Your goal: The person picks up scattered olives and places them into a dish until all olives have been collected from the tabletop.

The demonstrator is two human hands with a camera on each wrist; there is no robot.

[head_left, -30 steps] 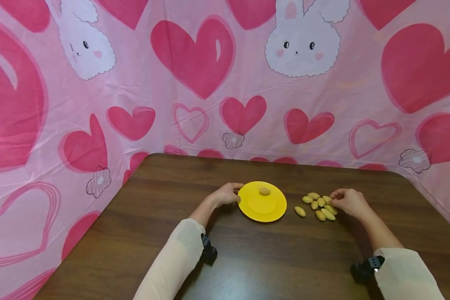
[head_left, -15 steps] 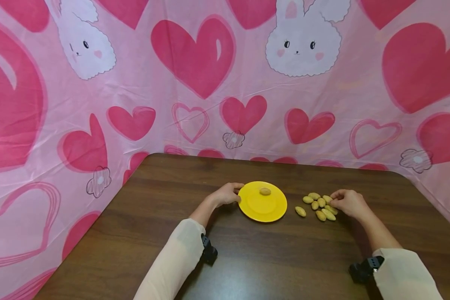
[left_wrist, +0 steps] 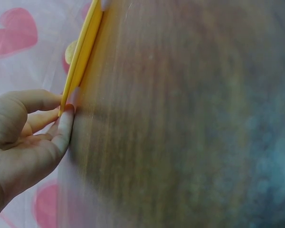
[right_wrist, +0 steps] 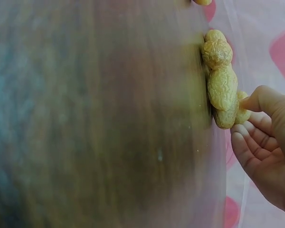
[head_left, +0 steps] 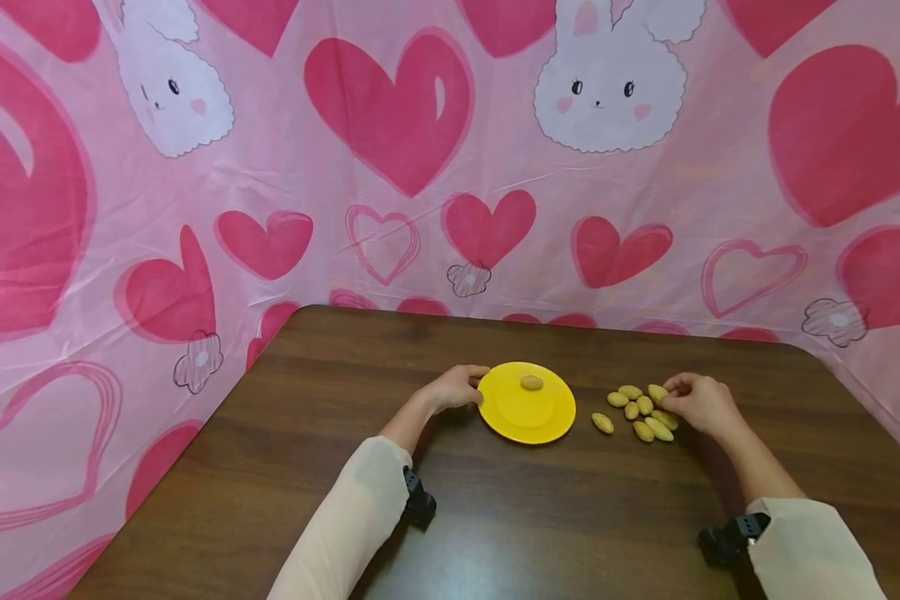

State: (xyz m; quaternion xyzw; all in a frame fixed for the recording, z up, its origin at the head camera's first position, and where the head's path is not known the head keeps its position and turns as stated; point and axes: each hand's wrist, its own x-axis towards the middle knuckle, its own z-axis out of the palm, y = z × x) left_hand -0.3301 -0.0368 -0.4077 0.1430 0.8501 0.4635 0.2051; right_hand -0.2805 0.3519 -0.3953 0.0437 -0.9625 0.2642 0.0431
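My left hand [head_left: 453, 389] pinches the left rim of a round yellow plate [head_left: 527, 422], thumb above and fingers below in the left wrist view. A single wrinkled, yellow oval fruit [head_left: 531, 382] lies toward the plate's far side. To the right of the plate, several similar fruits [head_left: 645, 406] form a loose cluster on the table, and a stray one [head_left: 602, 423] sits nearer the plate. At the cluster's far right edge my right hand [head_left: 705, 406] pinches one yellow oval fruit [right_wrist: 243, 108] between thumb and fingers, partly hidden behind the others in the right wrist view.
The brown wooden table [head_left: 540, 525] has rounded far corners. A pink cloth [head_left: 390, 183] with hearts and rabbits hangs behind it and along the left side. Small black cameras [head_left: 418, 500] sit at both sleeve cuffs.
The fruit in my right hand has risen slightly and shifted away from the cluster, with the hand moving up a little. My left hand and the plate stay where they were.
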